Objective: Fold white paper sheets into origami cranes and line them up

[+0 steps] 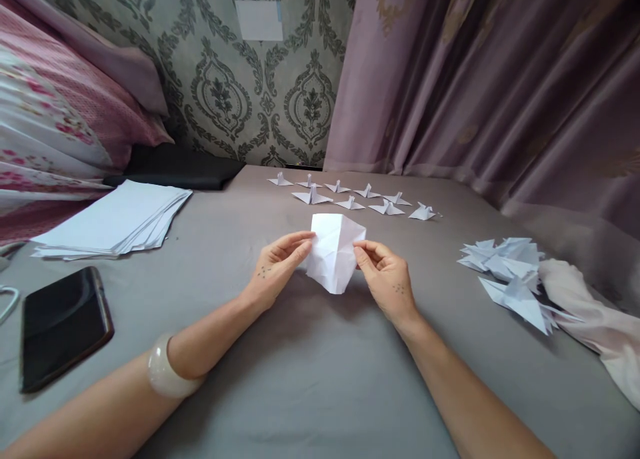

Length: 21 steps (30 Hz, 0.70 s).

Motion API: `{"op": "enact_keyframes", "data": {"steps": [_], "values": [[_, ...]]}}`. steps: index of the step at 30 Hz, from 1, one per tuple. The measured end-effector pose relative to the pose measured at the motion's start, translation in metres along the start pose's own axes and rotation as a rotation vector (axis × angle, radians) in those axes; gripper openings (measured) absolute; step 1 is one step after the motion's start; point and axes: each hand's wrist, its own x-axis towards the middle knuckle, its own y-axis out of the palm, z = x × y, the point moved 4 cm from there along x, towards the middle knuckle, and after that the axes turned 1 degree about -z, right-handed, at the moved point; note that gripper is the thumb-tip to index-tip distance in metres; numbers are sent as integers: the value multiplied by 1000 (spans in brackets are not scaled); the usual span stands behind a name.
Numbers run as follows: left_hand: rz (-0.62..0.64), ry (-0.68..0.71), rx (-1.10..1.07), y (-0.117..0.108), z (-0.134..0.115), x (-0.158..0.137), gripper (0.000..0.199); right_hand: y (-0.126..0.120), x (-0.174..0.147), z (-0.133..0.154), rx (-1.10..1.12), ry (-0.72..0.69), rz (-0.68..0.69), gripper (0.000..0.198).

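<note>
A white sheet of paper (334, 255) with several crease lines is held up over the middle of the grey surface, bent along a central vertical fold. My left hand (283, 262) pinches its left edge between thumb and fingers. At the opposite edge, my right hand (385, 272) grips the paper the same way. Some fingertips are hidden behind the sheet. Beyond it, folded paper cranes (351, 203) with spread wings stand in two rows.
Left lies a stack of white paper (115, 215), with a black phone (65, 329) nearer me. A heap of folded paper pieces (510, 265) rests at right beside a pale cloth (580, 305). A black folded item (180, 165) sits at back left; curtains (425, 79) hang behind.
</note>
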Motion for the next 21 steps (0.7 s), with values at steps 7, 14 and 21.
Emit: {"op": "enact_keyframes", "data": {"steps": [7,14,21], "values": [[17,-27,-91,1,4,2,31,-2,1,6,-16,32,92,35],[-72,54,124,-8,4,4,22,-11,6,7,-50,27,90,31],[-87,129,225,-5,-5,1,14,-12,5,6,-67,20,68,22]]}}
